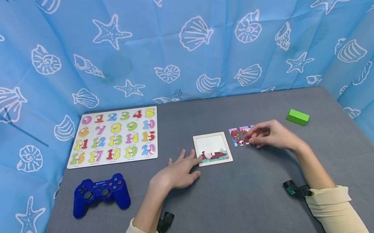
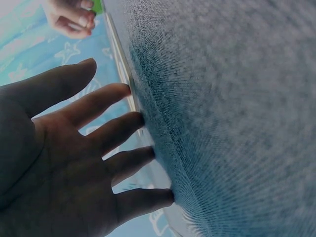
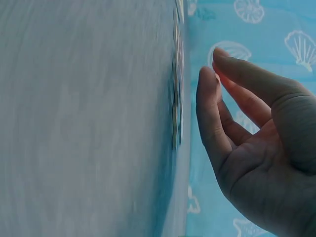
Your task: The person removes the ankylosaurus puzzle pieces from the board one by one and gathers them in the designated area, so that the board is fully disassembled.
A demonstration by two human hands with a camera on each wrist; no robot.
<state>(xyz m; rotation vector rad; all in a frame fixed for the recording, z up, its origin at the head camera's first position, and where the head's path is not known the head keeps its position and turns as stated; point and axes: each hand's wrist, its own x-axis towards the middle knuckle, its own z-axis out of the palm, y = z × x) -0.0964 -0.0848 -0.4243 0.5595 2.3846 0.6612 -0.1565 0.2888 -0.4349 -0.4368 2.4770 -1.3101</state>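
A square wooden puzzle tray [image 1: 213, 145] lies mid-table, with a strip of picture pieces along its bottom and a bare white area above. My left hand [image 1: 178, 173] is spread flat beside it, fingertips at the tray's lower left edge; the left wrist view shows the fingers [image 2: 113, 133] apart and holding nothing. Right of the tray lie several jigsaw pieces [image 1: 237, 136] with a brown and purple picture. Over their right side hovers my right hand [image 1: 272, 135]. Its fingertips [image 3: 206, 81] are bent close together above the table, with no piece visible between them.
A number peg board [image 1: 112, 137] lies at the back left, with a blue game controller [image 1: 99, 193] in front of it. The green block [image 1: 297, 117] sits beyond my right hand. A blue seashell curtain [image 1: 173, 36] borders the table's back and sides.
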